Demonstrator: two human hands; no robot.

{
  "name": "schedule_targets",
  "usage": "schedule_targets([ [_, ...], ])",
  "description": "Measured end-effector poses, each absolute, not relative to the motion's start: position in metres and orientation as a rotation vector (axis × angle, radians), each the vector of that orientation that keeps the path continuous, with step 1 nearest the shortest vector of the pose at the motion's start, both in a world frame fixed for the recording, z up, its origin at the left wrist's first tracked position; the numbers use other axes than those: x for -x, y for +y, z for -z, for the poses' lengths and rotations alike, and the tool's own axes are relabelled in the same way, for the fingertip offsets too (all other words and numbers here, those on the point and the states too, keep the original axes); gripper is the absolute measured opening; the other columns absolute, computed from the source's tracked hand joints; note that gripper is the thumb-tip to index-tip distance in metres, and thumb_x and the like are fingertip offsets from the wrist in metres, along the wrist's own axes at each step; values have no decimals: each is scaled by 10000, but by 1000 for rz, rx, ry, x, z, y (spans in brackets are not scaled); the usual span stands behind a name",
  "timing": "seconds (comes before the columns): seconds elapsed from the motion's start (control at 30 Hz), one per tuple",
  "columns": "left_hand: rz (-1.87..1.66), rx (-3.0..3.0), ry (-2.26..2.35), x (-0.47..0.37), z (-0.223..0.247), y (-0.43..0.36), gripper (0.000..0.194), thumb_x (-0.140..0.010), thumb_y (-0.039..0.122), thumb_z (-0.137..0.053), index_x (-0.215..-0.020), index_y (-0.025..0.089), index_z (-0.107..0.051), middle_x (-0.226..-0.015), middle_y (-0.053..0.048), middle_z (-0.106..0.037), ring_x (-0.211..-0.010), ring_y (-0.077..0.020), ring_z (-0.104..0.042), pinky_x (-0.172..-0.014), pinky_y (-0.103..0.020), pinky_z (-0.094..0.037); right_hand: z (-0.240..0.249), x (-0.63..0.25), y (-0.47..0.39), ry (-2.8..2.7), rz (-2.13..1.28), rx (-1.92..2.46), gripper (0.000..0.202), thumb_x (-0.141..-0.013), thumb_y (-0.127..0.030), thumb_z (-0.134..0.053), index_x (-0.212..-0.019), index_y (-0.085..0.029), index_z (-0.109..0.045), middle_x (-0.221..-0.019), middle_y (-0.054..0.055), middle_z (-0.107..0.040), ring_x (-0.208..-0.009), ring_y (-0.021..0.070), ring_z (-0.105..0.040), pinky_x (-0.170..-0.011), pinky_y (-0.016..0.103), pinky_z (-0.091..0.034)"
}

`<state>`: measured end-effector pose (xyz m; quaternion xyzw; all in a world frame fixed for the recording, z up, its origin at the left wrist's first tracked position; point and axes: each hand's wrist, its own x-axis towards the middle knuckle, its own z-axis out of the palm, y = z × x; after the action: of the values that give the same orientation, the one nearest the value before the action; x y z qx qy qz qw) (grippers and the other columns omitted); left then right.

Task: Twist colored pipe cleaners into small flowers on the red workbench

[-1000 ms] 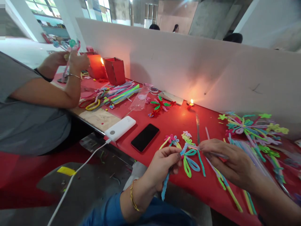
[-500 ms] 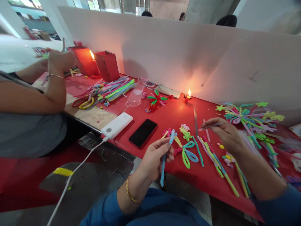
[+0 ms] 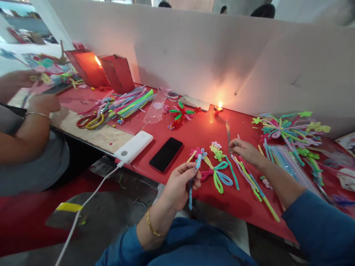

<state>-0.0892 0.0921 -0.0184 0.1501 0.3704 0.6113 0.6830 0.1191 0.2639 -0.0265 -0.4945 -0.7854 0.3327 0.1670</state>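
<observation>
My left hand [image 3: 180,183] is closed, pinching a fuzzy light-blue pipe cleaner [image 3: 190,197] whose bent upper end shows above the fingers. My right hand [image 3: 246,152] is low over the table, fingers drawn together at the lower end of a bundle of thin wires [image 3: 227,131]; what the fingertips hold is hidden. Between the hands lie a pipe-cleaner flower with pink, green and blue loops [image 3: 220,177] and a small green flower [image 3: 219,155]. Several twisted pastel pipe cleaners [image 3: 257,190] lie below my right hand.
A lit candle [image 3: 217,111] burns near the white partition [image 3: 177,48]. A black phone [image 3: 165,154] and white power bank [image 3: 133,147] lie leftward. Scissors [image 3: 95,122] rest by loose pipe cleaners. Another person's hand [image 3: 44,103] is at far left. A pipe-cleaner bouquet [image 3: 283,131] lies right.
My right hand has moved left and down toward the thin wires; the pale thin strip it held no longer shows clearly. My left hand keeps its pinch. The other person's hands have lowered.
</observation>
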Motion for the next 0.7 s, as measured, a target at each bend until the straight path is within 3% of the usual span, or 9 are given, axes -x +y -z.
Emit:
schedule_targets([
  [0.2, -1364, -347, 826, 88, 21, 92, 89, -711, 195, -624, -750, 148, -559, -565, 20, -600, -436, -49, -505, -418, -151, -334, 27, -113, 260, -2339, -932, 1492, 272, -773, -367, -413, -846, -167, -582, -718, 34, -623, -687, 174, -586, -627, 278, -452],
  [0.33, -1355, -348, 830, 87, 21, 93, 95, -703, 204, -630, -741, 151, -561, -565, 23, -601, -433, -47, -503, -414, -151, -330, 26, -109, 265, -2448, -920, 1534, 299, -807, -248, -379, -959, -148, -617, -847, 70, -679, -794, 170, -628, -704, 250, -462],
  [0.47, -1330, -352, 845, 85, 20, 92, 125, -674, 221, -650, -726, 149, -561, -554, 25, -595, -424, -48, -499, -408, -155, -326, 35, -104, 278, -2574, -771, 1597, 281, -771, -165, -437, -943, -132, -657, -949, 101, -679, -877, 200, -621, -735, 250, -442],
  [0.7, -1290, -348, 865, 80, 20, 91, 189, -647, 260, -677, -747, 153, -557, -555, 25, -597, -432, -55, -504, -417, -162, -329, 47, -95, 288, -2755, -622, 1642, 208, -743, -275, -542, -803, -142, -691, -794, 96, -692, -746, 227, -624, -613, 261, -411],
])
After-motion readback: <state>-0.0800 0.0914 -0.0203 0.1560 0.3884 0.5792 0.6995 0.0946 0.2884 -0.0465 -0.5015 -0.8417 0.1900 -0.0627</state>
